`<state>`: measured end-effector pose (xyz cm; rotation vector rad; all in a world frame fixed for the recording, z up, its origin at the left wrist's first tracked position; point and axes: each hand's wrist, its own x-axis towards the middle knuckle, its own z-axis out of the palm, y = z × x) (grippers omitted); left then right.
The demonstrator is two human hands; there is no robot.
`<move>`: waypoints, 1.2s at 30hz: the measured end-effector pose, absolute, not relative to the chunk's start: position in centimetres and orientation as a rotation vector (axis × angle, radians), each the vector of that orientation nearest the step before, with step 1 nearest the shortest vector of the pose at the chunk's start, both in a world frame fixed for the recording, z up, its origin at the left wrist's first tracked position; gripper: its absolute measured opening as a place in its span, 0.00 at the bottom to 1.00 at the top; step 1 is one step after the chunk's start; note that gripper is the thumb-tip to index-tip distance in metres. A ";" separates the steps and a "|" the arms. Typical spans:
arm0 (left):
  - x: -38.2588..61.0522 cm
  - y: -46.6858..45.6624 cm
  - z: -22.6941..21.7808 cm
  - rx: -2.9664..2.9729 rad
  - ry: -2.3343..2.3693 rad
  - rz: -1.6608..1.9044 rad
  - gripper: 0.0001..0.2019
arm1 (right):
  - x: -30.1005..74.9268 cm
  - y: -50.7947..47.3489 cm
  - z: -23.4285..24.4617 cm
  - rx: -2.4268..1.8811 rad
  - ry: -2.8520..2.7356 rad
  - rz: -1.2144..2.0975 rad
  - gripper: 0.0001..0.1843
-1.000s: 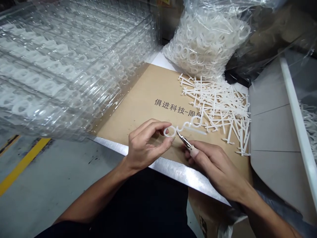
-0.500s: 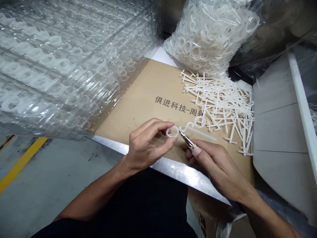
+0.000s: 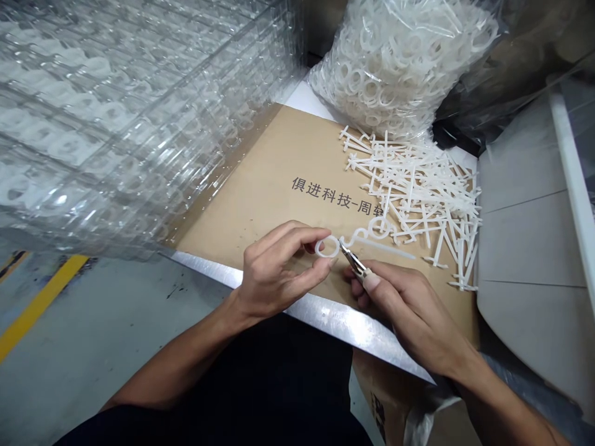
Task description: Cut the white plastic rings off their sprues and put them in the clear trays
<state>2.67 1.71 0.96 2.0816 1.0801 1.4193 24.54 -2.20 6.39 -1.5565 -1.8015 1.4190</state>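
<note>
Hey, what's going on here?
A person's left hand pinches a white plastic ring, while the right hand holds small cutters at its edge, above a cardboard sheet. Nearby lie a heap of white plastic pieces and a clear bag of rings; stacked clear trays fill the left.

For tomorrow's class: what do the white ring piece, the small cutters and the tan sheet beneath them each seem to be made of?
The ring piece looks like moulded plastic, perhaps nylon: milky white, matte, faintly translucent. The cutters seem to be steel, judging by their bright metallic tips; fingers hide most of the handles. The tan sheet looks like matte cardboard, printed with dark characters.
</note>
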 end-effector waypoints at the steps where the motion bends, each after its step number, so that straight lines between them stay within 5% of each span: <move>1: 2.7 1.7 1.0 2.086 1.084 1.418 0.13 | 24.5 -2.2 6.4 -1.555 -1.801 1.418 0.22; 36: 2.7 1.8 0.9 2.077 1.042 1.404 0.14 | 24.1 -2.2 6.5 -1.553 -1.990 1.265 0.20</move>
